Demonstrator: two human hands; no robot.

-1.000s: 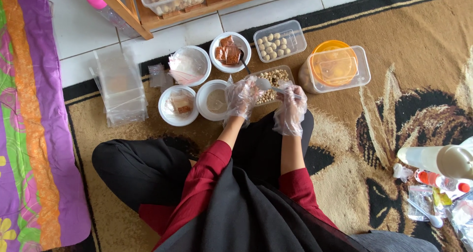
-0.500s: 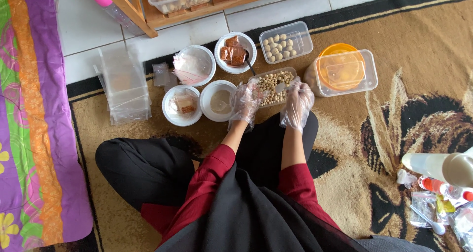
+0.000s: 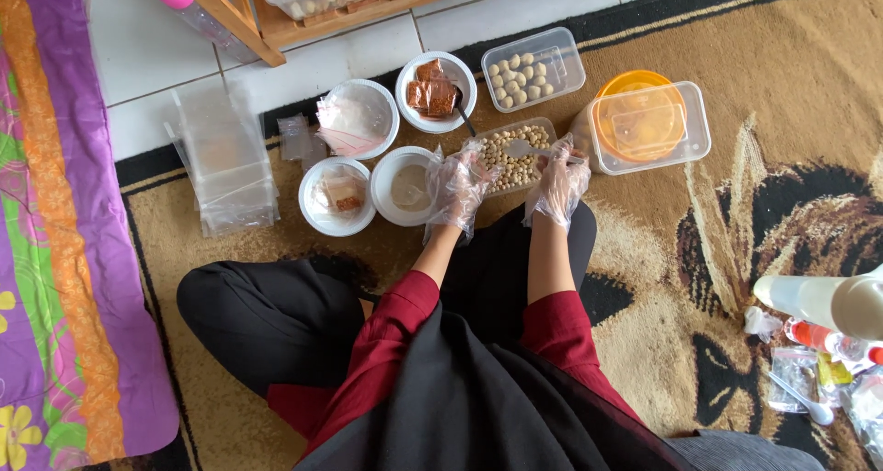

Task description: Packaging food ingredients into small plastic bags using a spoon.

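Seated cross-legged on a patterned brown rug [image 3: 644,278], both forearms stretched forward from red sleeves toward the centre of the frame. Left hand [image 3: 457,188], in a loose clear plastic glove, bent at the wrist, fingers curled inward at the left edge of a rectangular clear tub of small round beige balls [image 3: 511,156]; whether anything sits inside that curl, impossible to tell. Right hand [image 3: 557,178], gloved the same way, raised over the tub's right end, fingers closed around the handle of a white plastic spoon [image 3: 522,147], its bowl lying over the balls. Just left of the left hand, a white bowl of brownish powder [image 3: 405,187], then a white bowl with a small packet [image 3: 337,197]. Above, toward the upper centre, a bowl of brown squares [image 3: 435,91] and a second clear tub of larger pale balls [image 3: 532,69]. Right of the right hand, an orange-lidded clear container [image 3: 646,128]. At centre left, a stack of empty clear boxes [image 3: 223,167].
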